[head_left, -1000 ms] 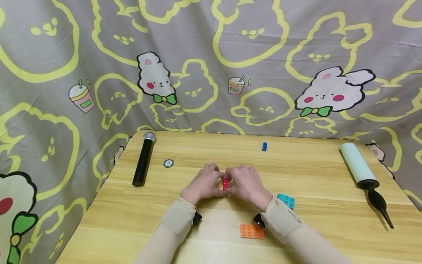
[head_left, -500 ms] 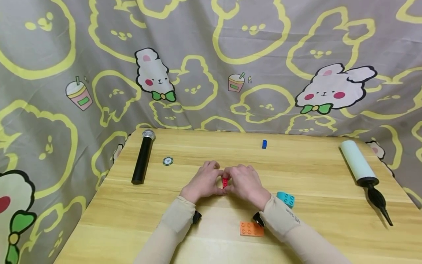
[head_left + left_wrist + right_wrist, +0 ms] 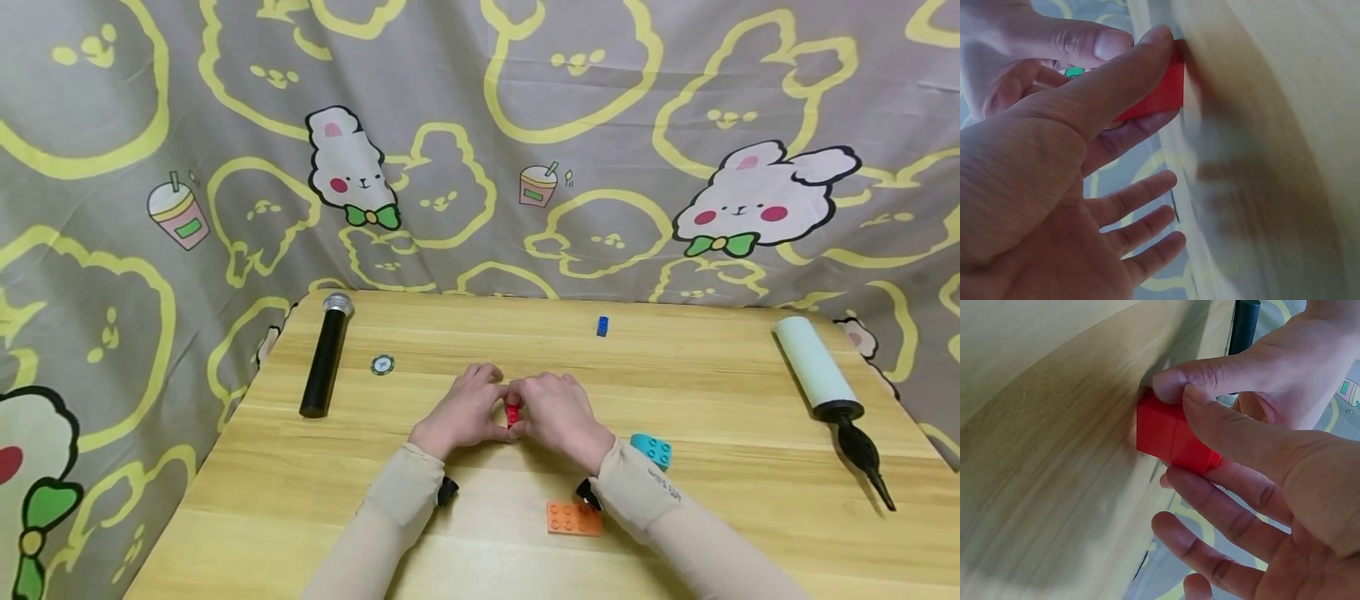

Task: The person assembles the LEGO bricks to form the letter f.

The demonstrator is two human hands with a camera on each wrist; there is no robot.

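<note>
Small red toy bricks (image 3: 513, 415) are held between the two hands over the middle of the table. My left hand (image 3: 465, 410) pinches them between thumb and index finger, while its other fingers spread away in the left wrist view. From the other side my right hand (image 3: 557, 414) pinches the same red pieces with thumb and fingers. A seam crosses the red bricks (image 3: 1169, 434) in the right wrist view, where two pieces meet flush. The fingers cover part of the red surface (image 3: 1171, 90) in the left wrist view.
An orange brick (image 3: 573, 518) and a teal brick (image 3: 652, 452) lie near the right forearm. Farther back is a small blue brick (image 3: 602, 326). At left are a microphone (image 3: 326, 358) and a poker chip (image 3: 382, 365); a hand pump (image 3: 817, 367) lies at right.
The head view has tilted slightly, so the table sits a little higher in it. Both hands keep their pinch on the red bricks, with hardly any visible movement.
</note>
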